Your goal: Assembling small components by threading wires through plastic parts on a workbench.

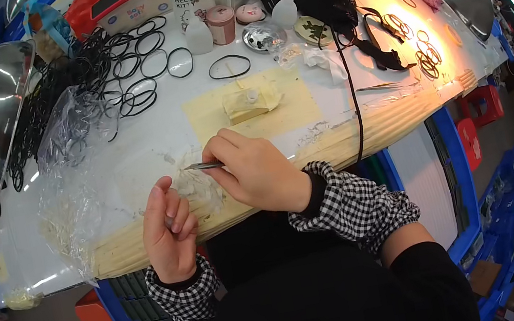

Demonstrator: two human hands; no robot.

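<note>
My right hand is closed around slim metal tweezers, whose tips point left above the near part of the worktable. Beside it on the left, my left hand has its thumb raised and its fingers curled in. A small greyish bit shows between those fingers, too small to name. Pale shreds and scraps lie on the table behind and between the hands. Farther back, a block wrapped in yellowish tape with a small white round piece on top rests on a yellow sheet.
Many black rubber rings and a crumpled clear bag fill the left side. A mug, a pink jar and a foil dish stand behind. A black cord hangs over the padded front edge.
</note>
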